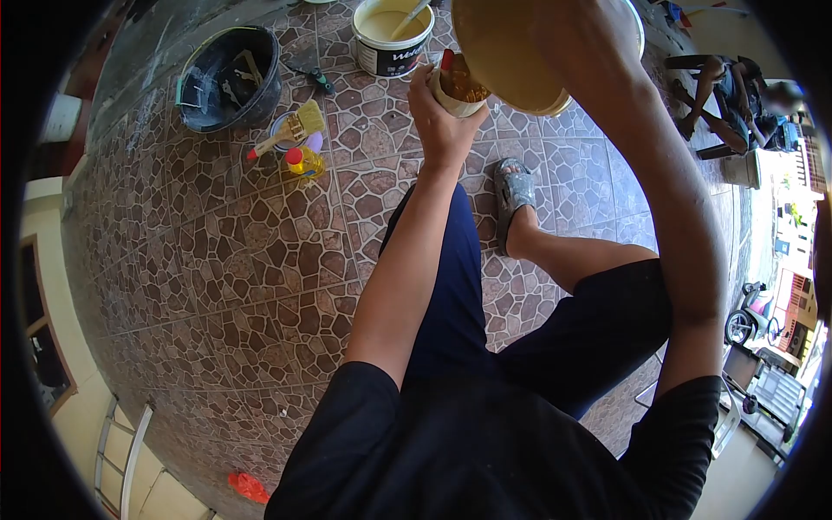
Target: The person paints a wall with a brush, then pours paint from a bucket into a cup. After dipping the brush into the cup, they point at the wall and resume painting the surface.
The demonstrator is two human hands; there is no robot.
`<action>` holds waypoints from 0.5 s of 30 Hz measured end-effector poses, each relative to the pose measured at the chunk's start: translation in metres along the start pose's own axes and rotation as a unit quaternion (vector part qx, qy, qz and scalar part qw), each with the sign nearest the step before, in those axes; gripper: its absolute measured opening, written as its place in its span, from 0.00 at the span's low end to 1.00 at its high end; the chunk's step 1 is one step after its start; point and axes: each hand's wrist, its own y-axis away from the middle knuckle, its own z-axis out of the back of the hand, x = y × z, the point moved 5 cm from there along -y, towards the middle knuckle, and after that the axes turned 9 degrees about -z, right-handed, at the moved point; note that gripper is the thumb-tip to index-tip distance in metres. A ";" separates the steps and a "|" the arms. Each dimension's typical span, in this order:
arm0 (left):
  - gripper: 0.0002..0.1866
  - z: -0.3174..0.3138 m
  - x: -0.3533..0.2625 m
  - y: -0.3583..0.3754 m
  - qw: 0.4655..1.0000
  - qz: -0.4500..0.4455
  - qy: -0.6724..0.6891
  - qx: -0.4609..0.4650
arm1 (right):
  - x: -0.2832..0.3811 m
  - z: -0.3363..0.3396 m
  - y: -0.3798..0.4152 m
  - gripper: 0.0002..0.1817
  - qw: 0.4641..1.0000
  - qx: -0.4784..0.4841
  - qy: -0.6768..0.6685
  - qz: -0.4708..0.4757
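Note:
My left hand point(446, 126) is closed around a small pale cup point(457, 106) holding something amber-brown, with a red piece standing at its rim. Right beside the cup, a large round paint bucket point(503, 48), cream-yellow inside, is tilted towards it. My right hand point(581, 35) is on the bucket, its fingers mostly hidden and cut off by the top edge. Just behind the cup stands an open tub of cream paint point(381, 59) with a stick in it.
On the stone-patterned tiles at left are a black bucket point(198, 91), a paintbrush point(299, 124) lying across a small container, and a red-capped yellow bottle point(308, 162). A dark-handled tool point(321, 80) lies nearby. Another person point(724, 100) sits at the upper right.

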 end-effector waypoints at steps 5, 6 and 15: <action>0.49 -0.001 -0.001 0.000 1.000 0.000 0.006 0.001 | 0.002 0.005 -0.001 0.07 1.000 0.010 0.003 -0.005; 0.49 -0.001 -0.001 0.000 1.000 0.001 0.007 0.002 | 0.004 0.007 -0.001 0.07 1.000 0.013 0.004 -0.006; 0.48 -0.002 -0.003 0.000 1.000 0.007 0.008 0.004 | 0.017 0.018 0.001 0.05 0.999 0.035 0.010 -0.014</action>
